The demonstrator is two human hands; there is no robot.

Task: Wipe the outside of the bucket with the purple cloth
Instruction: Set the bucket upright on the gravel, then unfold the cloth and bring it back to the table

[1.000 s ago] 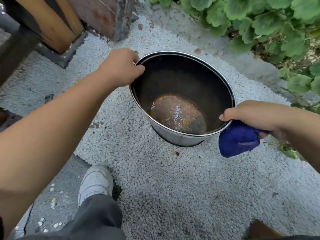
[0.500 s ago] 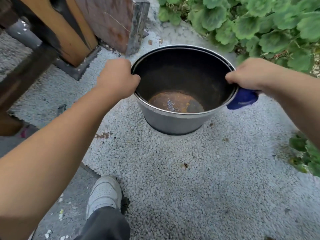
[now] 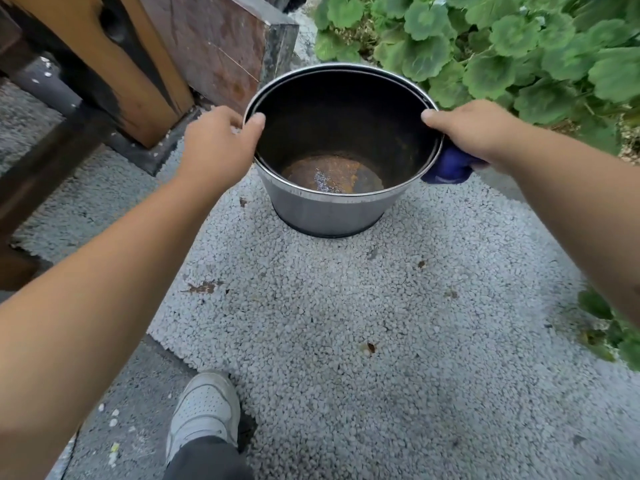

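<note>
Between my two hands sits the one bucket [image 3: 332, 209], a grey metal pail standing upright on the pale gravel [image 3: 346, 323], its dark inside open to me and a patch of rust [image 3: 330, 174] showing on its floor. My left hand [image 3: 218, 147] is curled over the rim on its side, thumb hooked inside the lip and fingers wrapped down the outer wall, so it is gripping the bucket and holding it steady. My right hand [image 3: 474, 129] is at the opposite rim, thumb lying along the top edge, and beneath it I press the single purple cloth [image 3: 448, 166], bunched into a wad, against the outer wall just below the lip; my fingers behind the cloth are hidden, so I cannot tell exactly how they close on it. I judge that I am in the wiping step itself, working the upper band on the right-hand side. The next move, I think, calls for sliding the cloth down and round the wall while the left hand keeps the bucket from turning or tipping. Beyond my right hand grow green plants [image 3: 502, 53]; beyond my left stands a wooden post [image 3: 114, 60]. Below my left arm shows one white shoe [image 3: 204, 410].
</note>
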